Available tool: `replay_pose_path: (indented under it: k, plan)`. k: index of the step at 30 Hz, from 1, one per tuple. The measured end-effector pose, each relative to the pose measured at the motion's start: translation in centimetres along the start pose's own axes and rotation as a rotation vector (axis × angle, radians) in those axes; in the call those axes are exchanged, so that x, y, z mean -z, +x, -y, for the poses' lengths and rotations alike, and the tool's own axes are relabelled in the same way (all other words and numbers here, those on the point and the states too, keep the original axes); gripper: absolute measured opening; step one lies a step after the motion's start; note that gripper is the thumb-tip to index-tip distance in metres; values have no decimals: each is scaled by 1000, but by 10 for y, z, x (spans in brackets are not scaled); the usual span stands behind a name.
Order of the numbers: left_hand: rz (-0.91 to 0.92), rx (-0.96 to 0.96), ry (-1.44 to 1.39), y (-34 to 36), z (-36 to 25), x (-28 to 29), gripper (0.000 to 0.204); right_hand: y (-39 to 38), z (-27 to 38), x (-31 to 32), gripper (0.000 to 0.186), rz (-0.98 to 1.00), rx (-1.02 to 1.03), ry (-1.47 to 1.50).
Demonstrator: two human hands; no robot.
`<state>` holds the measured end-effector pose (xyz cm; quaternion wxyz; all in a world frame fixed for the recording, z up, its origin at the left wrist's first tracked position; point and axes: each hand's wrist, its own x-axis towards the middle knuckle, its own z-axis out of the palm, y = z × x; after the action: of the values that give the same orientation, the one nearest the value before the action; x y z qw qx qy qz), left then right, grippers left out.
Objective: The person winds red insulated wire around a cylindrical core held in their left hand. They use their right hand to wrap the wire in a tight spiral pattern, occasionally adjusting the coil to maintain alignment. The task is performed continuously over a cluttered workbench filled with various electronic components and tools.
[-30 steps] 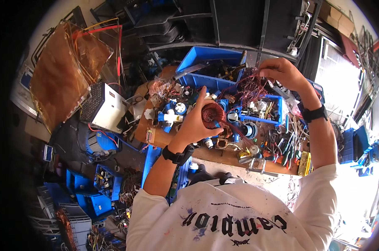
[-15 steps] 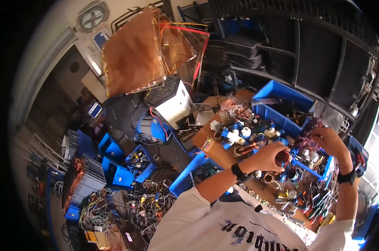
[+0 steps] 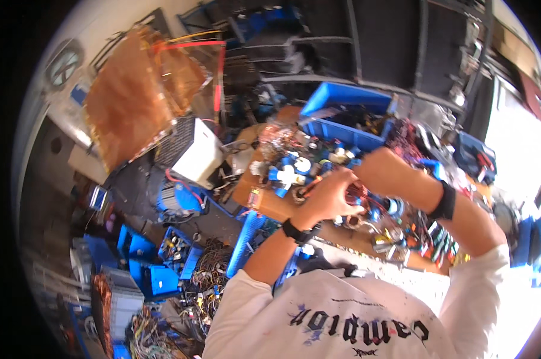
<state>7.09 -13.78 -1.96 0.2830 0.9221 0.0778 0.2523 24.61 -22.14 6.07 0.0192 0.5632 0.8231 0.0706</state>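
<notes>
A red-wound wire coil (image 3: 357,191) was held above the wooden table (image 3: 271,206) in the left hand (image 3: 329,196), its thumb and fingers curled around the winding. The right hand (image 3: 375,170) was brought close against it; its fingertips were blurred and turned away, so whether they were pinched or spread could not be told.

At the table's far side, a large blue plastic bin (image 3: 342,133) was filled with dark, jumbled parts. Beside its right end, a tangle of dark red wire (image 3: 404,141) was heaped. White-and-blue plastic fittings (image 3: 287,176) were scattered loose to the left of the hands.

On the floor at the left, small mixed parts were contained in a blue crate (image 3: 192,261), beside which bundled cables (image 3: 208,272) were piled. A grey plastic crate (image 3: 127,299) was placed nearer, with copper-coloured material (image 3: 101,302) seen along its left side. More blue bins (image 3: 163,280) were clustered behind it.
</notes>
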Motion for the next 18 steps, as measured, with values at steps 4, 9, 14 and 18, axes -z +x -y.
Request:
replay_pose_path:
  k: [4, 9, 14, 18]
  plan:
    - [-2, 226, -409, -11, 0, 4, 123, -20, -42, 20, 21, -246, -30, 344]
    - [-40, 215, -266, -10, 3, 10, 129, -36, -56, 28, 17, -196, -118, 552]
    - [-50, 202, -442, -9, 9, 3, 132, -51, -80, 40, 24, -196, -275, 682]
    - [-88, 241, -536, -5, 6, 0, 136, -54, -93, 18, 27, -212, -333, 692]
